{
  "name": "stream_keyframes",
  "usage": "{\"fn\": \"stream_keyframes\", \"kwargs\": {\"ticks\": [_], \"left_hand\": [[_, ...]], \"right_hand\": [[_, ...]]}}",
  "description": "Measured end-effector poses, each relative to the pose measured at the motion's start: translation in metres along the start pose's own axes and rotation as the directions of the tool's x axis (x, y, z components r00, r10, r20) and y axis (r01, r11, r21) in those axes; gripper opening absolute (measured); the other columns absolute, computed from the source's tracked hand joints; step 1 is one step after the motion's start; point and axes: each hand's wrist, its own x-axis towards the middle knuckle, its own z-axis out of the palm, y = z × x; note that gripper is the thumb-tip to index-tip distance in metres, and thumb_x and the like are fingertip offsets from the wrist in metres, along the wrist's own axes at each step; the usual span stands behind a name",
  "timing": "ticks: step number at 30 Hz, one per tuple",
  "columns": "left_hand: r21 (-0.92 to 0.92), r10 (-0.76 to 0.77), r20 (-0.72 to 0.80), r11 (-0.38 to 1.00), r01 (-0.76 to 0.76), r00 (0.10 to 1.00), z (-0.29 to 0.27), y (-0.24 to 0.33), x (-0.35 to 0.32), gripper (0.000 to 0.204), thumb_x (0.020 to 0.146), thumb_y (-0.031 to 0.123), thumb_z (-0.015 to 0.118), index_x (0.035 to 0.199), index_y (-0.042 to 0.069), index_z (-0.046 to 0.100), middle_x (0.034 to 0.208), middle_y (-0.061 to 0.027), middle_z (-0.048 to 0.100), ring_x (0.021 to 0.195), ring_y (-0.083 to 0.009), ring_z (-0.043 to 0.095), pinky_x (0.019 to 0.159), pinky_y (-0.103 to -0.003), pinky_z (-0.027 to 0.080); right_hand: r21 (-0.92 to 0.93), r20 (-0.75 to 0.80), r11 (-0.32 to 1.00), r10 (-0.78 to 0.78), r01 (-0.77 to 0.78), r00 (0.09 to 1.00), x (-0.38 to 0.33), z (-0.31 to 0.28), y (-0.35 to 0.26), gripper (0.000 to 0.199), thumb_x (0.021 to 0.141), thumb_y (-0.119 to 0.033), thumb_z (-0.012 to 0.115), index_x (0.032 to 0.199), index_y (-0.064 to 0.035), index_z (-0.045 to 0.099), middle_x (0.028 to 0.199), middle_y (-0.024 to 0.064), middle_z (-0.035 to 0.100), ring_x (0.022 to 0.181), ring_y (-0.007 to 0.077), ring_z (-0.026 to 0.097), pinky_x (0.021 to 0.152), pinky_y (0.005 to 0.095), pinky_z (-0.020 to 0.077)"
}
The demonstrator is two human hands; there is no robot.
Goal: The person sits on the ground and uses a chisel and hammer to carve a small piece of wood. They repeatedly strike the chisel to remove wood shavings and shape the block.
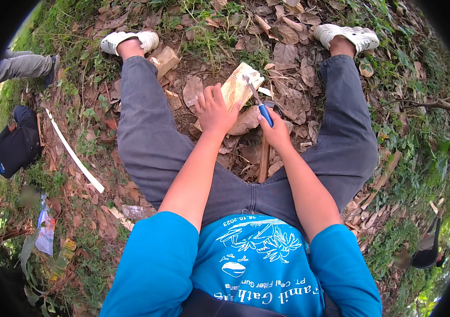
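Observation:
A pale block of wood (235, 90) rests on the leaf litter between my spread legs. My left hand (216, 110) grips its near left side, thumb along the lower edge. In my right hand (276, 131) is a chisel (265, 113) with a blue handle and a metal shank, the fingers wrapped round the handle. Its blade slants up and left, with the tip at the block's upper face. Below the right hand lies a hammer (264, 158), its wooden handle pointing toward me and its dark head partly hidden behind the hand.
Another wood chunk (166, 60) lies by my left shoe. A long pale strip (74, 151) curves over the ground at left, near a person in black (16, 142) and another person's grey-trousered legs (24, 70). A plastic bag (45, 232) is at lower left; a dark strapped object (426, 258) at right.

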Motion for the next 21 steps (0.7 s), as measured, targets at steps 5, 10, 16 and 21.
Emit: {"fn": "stream_keyframes", "kwargs": {"ticks": [5, 10, 16, 21], "left_hand": [[0.047, -0.163, 0.263, 0.987, 0.156, 0.951, 0.027, -0.02, -0.02, 0.083, 0.08, 0.064, 0.072, 0.133, 0.004, 0.049, 0.121, -0.0114, 0.057, 0.114, -0.0301, 0.055, 0.099, -0.05, 0.04], [0.038, -0.22, 0.379, 0.974, 0.223, 0.899, 0.018, -0.017, -0.02, 0.084, 0.081, 0.064, 0.071, 0.136, 0.005, 0.048, 0.123, -0.0132, 0.057, 0.115, -0.0315, 0.056, 0.101, -0.049, 0.039], [0.049, -0.181, 0.347, 0.983, 0.175, 0.92, 0.023, -0.019, -0.016, 0.084, 0.082, 0.067, 0.068, 0.135, 0.005, 0.048, 0.123, -0.0101, 0.057, 0.115, -0.0282, 0.053, 0.101, -0.048, 0.039], [0.026, -0.163, 0.313, 0.986, 0.164, 0.936, 0.025, -0.022, -0.018, 0.083, 0.083, 0.068, 0.066, 0.134, 0.004, 0.049, 0.12, -0.0093, 0.056, 0.113, -0.027, 0.053, 0.1, -0.048, 0.04]], "right_hand": [[-0.072, 0.029, 0.997, 0.018, -0.016, 0.999, 0.0, -0.013, -0.015, 0.05, 0.098, -0.031, 0.068, 0.141, -0.0059, 0.061, 0.114, 0.0147, 0.074, 0.1, 0.0209, 0.07, 0.092, 0.0339, 0.0521], [-0.123, 0.071, 0.98, 0.166, -0.156, 0.984, -0.013, -0.013, -0.038, 0.049, 0.101, -0.027, 0.069, 0.142, -0.0007, 0.059, 0.108, 0.0035, 0.068, 0.097, 0.0107, 0.063, 0.091, 0.0277, 0.0493], [-0.002, -0.009, 0.996, 0.093, -0.093, 0.996, -0.002, -0.004, -0.02, 0.043, 0.1, -0.021, 0.069, 0.136, 0.0003, 0.063, 0.101, 0.0033, 0.069, 0.086, 0.0085, 0.062, 0.079, 0.0265, 0.0508], [-0.005, -0.016, 0.995, 0.103, -0.103, 0.995, 0.001, 0.001, -0.032, 0.043, 0.1, -0.019, 0.068, 0.137, 0.0015, 0.062, 0.101, 0.0021, 0.068, 0.086, 0.0073, 0.061, 0.08, 0.0257, 0.0507]]}}
